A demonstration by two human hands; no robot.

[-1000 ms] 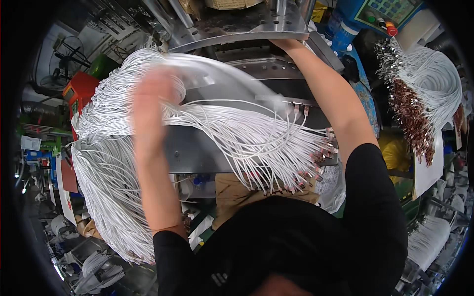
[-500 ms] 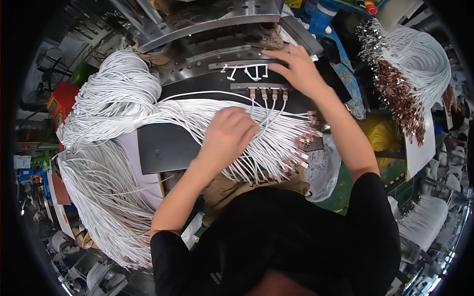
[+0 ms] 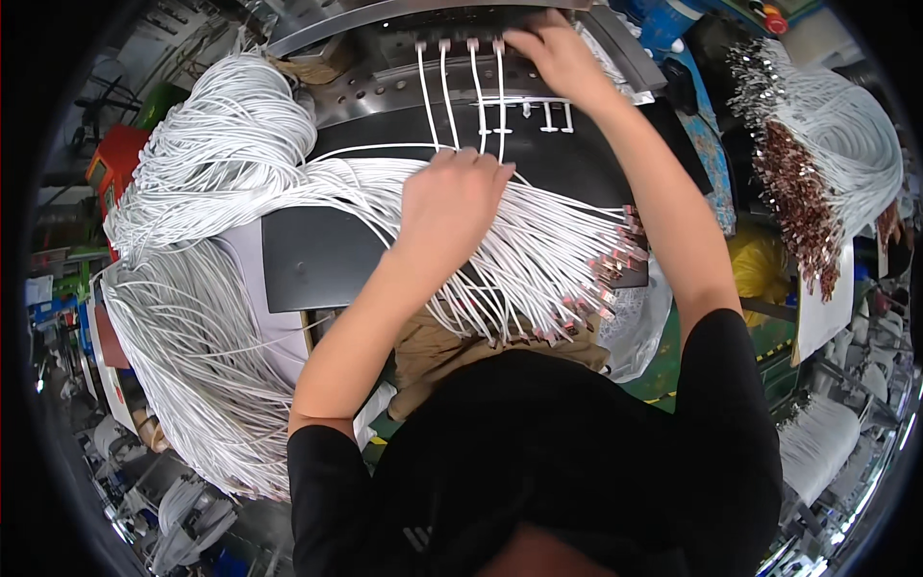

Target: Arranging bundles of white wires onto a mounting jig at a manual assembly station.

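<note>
My left hand lies over the near ends of several white cables, its fingers curled down on them. These cables run up in parallel to copper-coloured plugs, set in a row under the edge of the metal machine. At the rightmost plug is my right hand; its fingertips are smeared and partly lost against the dark machine. A thin white plastic runner with short T-shaped branches lies on the black board, partly behind the cables. Beneath my left hand a thick bundle of white cables fans out, plug ends toward the right.
Large coils of white cable and a hanging bundle fill the left side. The machine's steel plate spans the back. Another cable bundle with copper-coloured ends hangs at right. A clear plastic bag sits below the board's right corner.
The row of plugs with its cables has moved away from me, from the black board to under the machine's edge. My right hand moved farther up; my left hand closed over the cables.
</note>
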